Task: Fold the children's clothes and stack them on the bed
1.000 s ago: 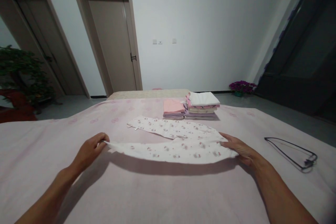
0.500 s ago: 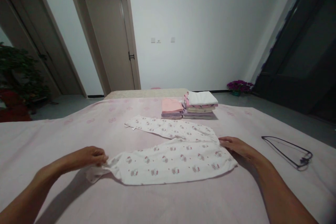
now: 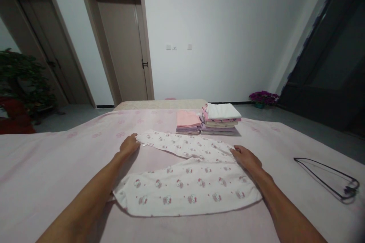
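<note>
A pair of white pajama pants (image 3: 182, 186), printed with small cartoon cat figures, lies flat with both legs pointing left and the waist end at the right. At the tip of the far leg, my left hand (image 3: 130, 145) has its fingers closed on the cuff. My right hand (image 3: 247, 159) pinches the upper corner of the waist end. The near leg lies on the sheet below my left forearm, its cuff bunched and partly hidden by that arm.
Behind the pants sit a short pink-topped stack of folded clothes (image 3: 188, 119) and a taller white-topped stack of folded clothes (image 3: 224, 112). A black hanger-like frame (image 3: 327, 176) lies on the right of the pink sheet (image 3: 159, 229). Doors and a wall stand beyond.
My left hand has let go of the near leg's cuff and moved forward to the far leg's cuff. My right hand stays at the waist end, shifted slightly to its upper corner.
</note>
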The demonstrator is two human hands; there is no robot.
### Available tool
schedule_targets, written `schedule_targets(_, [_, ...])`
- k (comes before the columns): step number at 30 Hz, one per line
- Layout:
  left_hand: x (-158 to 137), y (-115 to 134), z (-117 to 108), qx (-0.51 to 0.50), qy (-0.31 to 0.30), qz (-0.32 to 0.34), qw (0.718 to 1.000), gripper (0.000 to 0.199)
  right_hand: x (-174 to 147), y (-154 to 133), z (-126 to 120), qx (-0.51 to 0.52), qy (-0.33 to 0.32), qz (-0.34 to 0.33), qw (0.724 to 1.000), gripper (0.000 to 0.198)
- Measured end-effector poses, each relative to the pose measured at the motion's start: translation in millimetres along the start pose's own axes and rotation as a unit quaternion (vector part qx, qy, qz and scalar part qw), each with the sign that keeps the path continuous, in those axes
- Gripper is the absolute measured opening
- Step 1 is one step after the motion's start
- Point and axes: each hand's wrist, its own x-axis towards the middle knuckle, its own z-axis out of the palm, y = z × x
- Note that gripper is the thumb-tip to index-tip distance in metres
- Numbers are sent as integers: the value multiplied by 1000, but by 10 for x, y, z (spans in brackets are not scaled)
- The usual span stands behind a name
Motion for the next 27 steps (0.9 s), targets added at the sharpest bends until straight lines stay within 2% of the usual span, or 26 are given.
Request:
schedule_targets(4, [19,65,58,13,54,-43,998,26,-59,10,57,-32,12,13,999,53])
schedule_targets(7, [-16,27,-31,14,121,-26,992,32,-45,10,64,-4,35,14,999,53])
schedule_targets(9, [-49,-52,-98,36,140,2,990,32,-13,5,73,18,44,2,999,54])
schedule_targets(12, [-88,-198,-148,105,104,24,989,29,38,-7,86,10,42,-6,999,55])
schedule_targets(15, [-85,-260,-123,125,72,12,989,29,67,-29,88,-14,34,1,999,59])
schedule_targets(18, [-43,-173,-49,100,53,36,993,34,68,-56,91,-21,24,-1,999,61])
schedule_targets(22, [17,20,51,48,-4,77,996,41,53,-67,88,-54,19,-2,998,61])
schedule_targets(24, [40,70,67,30,-28,62,997,46,49,-52,73,-65,29,10,997,59])
schedule_targets(27, [78,80,39,24,-39,7,999,50,37,-26,52,-82,41,24,995,58])
